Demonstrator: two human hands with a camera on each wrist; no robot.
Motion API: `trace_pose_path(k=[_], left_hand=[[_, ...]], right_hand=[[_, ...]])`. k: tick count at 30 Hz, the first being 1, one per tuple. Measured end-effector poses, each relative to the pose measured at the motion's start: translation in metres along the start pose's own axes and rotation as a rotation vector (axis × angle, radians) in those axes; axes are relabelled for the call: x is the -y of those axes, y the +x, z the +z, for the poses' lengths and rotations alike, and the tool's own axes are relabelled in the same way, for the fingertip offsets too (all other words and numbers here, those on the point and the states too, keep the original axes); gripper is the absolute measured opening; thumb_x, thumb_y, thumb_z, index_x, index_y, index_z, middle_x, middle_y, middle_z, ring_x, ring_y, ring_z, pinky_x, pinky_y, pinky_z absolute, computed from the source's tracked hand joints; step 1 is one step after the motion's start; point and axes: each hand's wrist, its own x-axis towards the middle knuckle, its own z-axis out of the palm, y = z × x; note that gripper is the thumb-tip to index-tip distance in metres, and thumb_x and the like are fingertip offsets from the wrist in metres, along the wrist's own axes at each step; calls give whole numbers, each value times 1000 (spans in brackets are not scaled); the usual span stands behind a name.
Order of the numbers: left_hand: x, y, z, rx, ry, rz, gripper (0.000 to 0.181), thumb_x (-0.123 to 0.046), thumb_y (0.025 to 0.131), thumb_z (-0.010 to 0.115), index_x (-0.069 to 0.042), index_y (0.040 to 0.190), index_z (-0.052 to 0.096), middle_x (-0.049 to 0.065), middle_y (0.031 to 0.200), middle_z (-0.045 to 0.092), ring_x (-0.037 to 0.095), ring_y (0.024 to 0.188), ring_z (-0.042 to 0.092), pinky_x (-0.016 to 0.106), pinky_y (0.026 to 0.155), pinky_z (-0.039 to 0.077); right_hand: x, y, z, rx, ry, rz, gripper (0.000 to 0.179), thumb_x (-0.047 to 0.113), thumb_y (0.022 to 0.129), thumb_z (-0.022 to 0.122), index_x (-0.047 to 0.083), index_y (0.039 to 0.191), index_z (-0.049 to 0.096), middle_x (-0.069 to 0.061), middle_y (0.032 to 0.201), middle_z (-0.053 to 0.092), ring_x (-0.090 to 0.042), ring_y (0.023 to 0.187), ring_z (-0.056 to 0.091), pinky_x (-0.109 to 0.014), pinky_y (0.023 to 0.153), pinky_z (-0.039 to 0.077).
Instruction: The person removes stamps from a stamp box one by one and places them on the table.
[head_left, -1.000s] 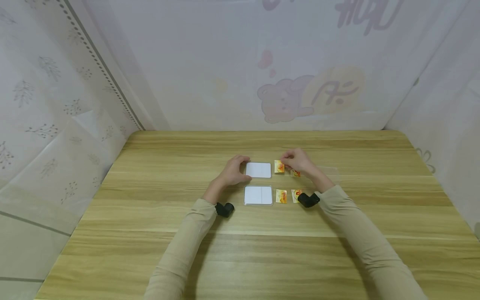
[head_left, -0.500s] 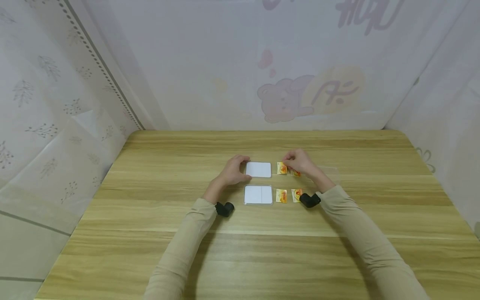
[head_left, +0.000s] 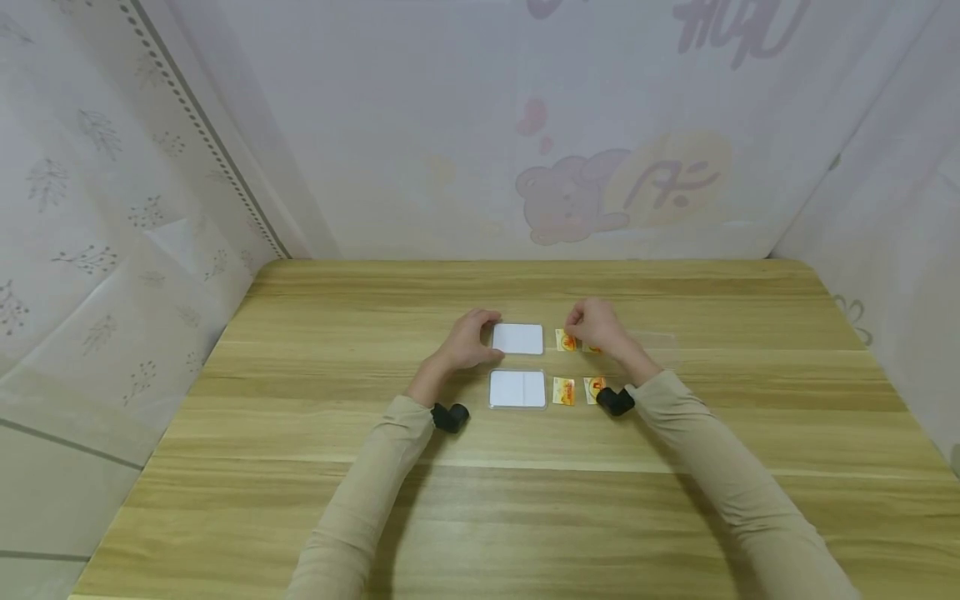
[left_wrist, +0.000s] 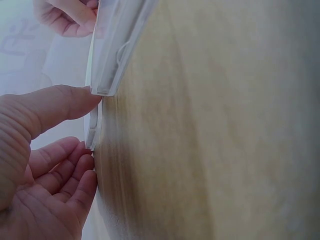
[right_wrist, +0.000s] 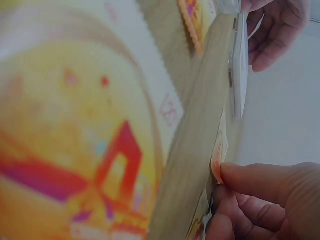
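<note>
My left hand [head_left: 467, 340] holds the far flat clear case [head_left: 517, 339] with its white insert, thumb at the near left corner and fingers at the far one. In the left wrist view that case [left_wrist: 93, 127] lies between thumb and fingers. The right hand [head_left: 600, 325] pinches a yellow-orange postage stamp [head_left: 566, 341] by its right side, just right of the case. Another stamp [head_left: 591, 347] lies partly hidden under this hand. In the right wrist view the pinched stamp [right_wrist: 218, 150] stands slightly tilted off the wood.
A second clear case [head_left: 517, 389] with a divided white insert lies nearer. To its right are two more stamps [head_left: 564, 392], one partly covered by the black wrist camera [head_left: 617, 402]. A faint transparent sheet [head_left: 662, 343] lies right of the right hand.
The pinched stamp has shifted slightly right and come down flatter, the right hand moving with it. My left hand stays at the far case.
</note>
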Motion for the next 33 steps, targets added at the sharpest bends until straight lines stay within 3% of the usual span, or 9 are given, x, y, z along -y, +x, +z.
trace_pose_path(k=[7, 15, 21, 27, 33], left_hand=[[0, 1, 0, -1, 3, 4, 61, -5, 75, 75, 8, 128, 49, 21, 128, 51, 32, 120, 45, 38, 104, 34], [0, 0, 1, -2, 6, 29, 61, -10, 75, 75, 9, 127, 50, 21, 125, 52, 33, 118, 47, 39, 103, 35], [-1, 1, 3, -58, -22, 43, 53, -12, 79, 73, 9, 124, 53, 21, 122, 54, 33, 117, 48, 41, 103, 36], [-12, 6, 4, -90, -11, 44, 50, -15, 82, 72, 5, 124, 55, 18, 122, 57, 31, 112, 51, 40, 96, 41], [-28, 16, 12, -62, -70, 82, 50, -13, 82, 72, 6, 125, 54, 19, 123, 55, 33, 112, 51, 40, 93, 44]], right_hand=[[1, 0, 0, -13, -24, -1, 7, 1, 80, 66, -3, 76, 63, -12, 72, 63, -16, 59, 52, -25, 55, 44], [-1, -3, -3, -34, 28, 0, 9, 5, 83, 65, -4, 82, 63, -13, 77, 61, -22, 69, 55, -28, 61, 46], [-4, -14, -12, -70, 95, -53, 12, 4, 85, 63, -7, 90, 62, -17, 84, 62, -28, 80, 57, -35, 70, 48], [-12, -22, -21, -91, 141, -88, 17, 2, 86, 61, -12, 95, 60, -22, 88, 62, -32, 83, 58, -37, 75, 48], [-21, -32, -30, -107, 145, -107, 21, 3, 86, 62, -13, 100, 59, -24, 93, 61, -34, 86, 57, -42, 78, 48]])
